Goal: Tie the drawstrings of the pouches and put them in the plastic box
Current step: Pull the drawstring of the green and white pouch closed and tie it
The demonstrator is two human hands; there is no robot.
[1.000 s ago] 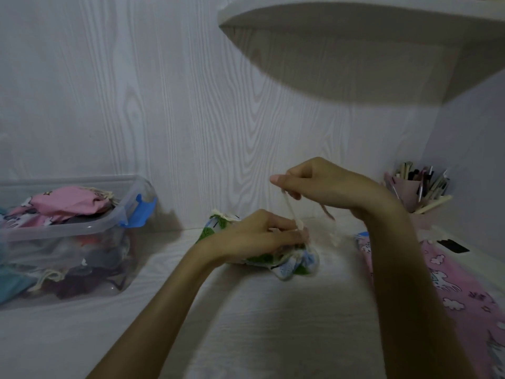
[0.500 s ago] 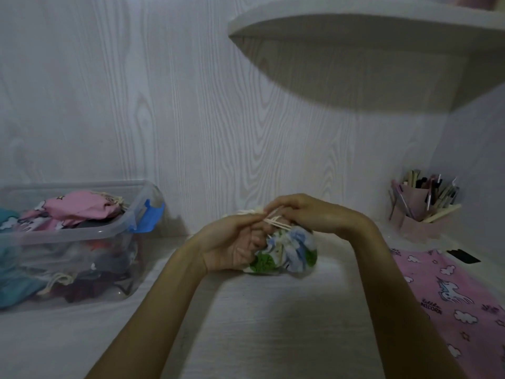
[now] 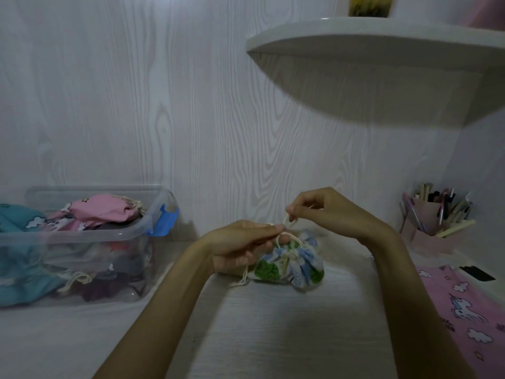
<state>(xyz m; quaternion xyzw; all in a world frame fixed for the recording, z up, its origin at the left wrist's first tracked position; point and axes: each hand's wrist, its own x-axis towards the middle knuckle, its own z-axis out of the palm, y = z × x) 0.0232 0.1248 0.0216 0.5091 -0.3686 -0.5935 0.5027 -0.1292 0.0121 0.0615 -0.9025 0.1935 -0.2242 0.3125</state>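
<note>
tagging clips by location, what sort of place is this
Probably a desk nook in a home bedroom or craft corner: a pink holder of pens and tools, a white corner shelf on wood-grain walls, and a unicorn-print pink cloth on the desk.

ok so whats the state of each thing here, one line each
left hand: closed on the drawstring at the pouch mouth
right hand: pinching a drawstring loop, raised above the pouch
drawstring: held between both hands, knot not finished
green and blue pouch: mouth cinched, resting on the desk
plastic box: lid off, holding several pouches
pink pouch: on top of the pile in the box
pen holder: upright, full
</note>
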